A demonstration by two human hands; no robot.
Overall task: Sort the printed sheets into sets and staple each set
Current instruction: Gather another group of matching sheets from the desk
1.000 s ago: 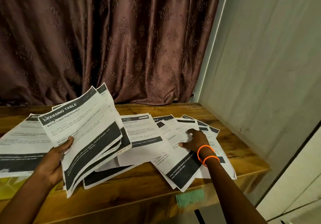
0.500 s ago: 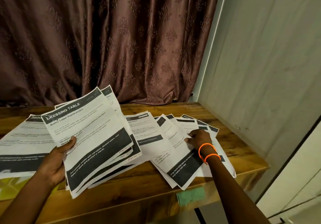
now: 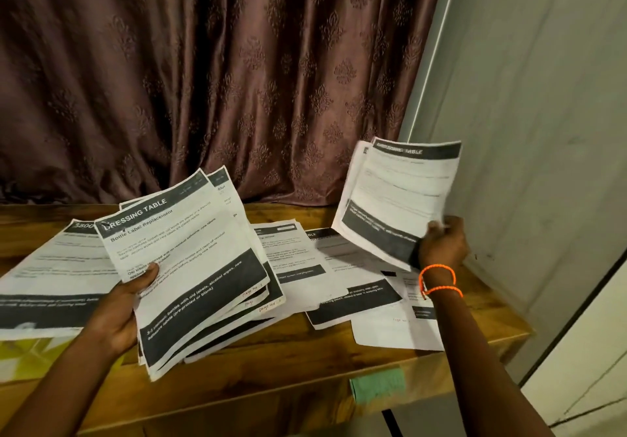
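step: sorting, no stapling yet | left hand: thumb on top, fingers curled under fanned stack | right hand: pinches raised sheets by bottom corner | loose sheets on table below fingers | next: likely match raised sheets to a set
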